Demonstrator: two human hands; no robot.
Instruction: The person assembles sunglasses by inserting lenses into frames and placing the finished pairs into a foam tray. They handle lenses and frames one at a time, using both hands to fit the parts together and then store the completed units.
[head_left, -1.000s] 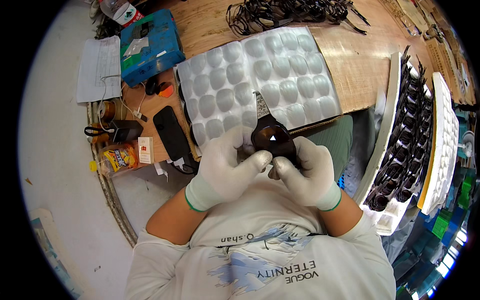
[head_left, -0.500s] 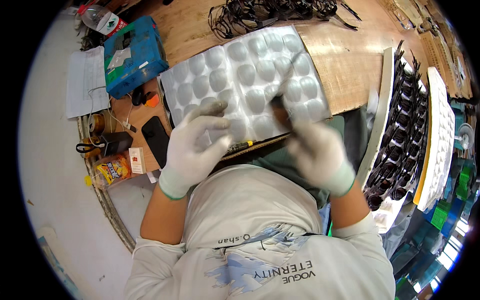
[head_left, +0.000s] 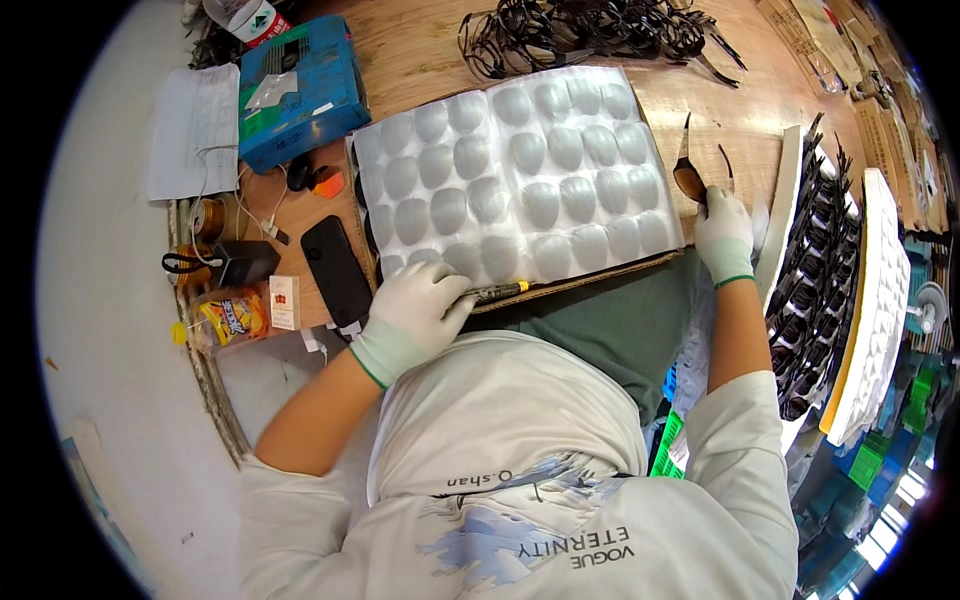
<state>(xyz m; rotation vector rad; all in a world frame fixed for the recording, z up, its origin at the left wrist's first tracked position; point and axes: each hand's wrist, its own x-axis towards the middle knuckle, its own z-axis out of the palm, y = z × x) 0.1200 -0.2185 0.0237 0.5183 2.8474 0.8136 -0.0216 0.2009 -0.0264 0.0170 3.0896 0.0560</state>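
Note:
My right hand [head_left: 724, 238], in a white glove, grips a pair of dark sunglasses [head_left: 690, 180] over the wooden table, right of the lens sheet. One temple of the glasses points away from me. My gloved left hand [head_left: 412, 308] is at the near edge of the sheet, thumb and fingers closed around one end of a dark screwdriver [head_left: 497, 293] with a yellow tip on its handle. Between my hands lies a white sheet [head_left: 510, 215] bearing rows of rounded silvery lenses [head_left: 541, 204], set on cardboard.
Black frames [head_left: 590, 35] lie tangled at the far side. Rows of sunglasses [head_left: 815, 270] fill a white tray at the right. A black phone [head_left: 336, 270], a blue box [head_left: 303, 95], a small white carton [head_left: 285, 302] and a snack-labelled plastic container [head_left: 230, 318] are at the left.
My right hand has moved right with the sunglasses, off the lens sheet to the table beside it. My left hand has come back from over the lenses to the screwdriver.

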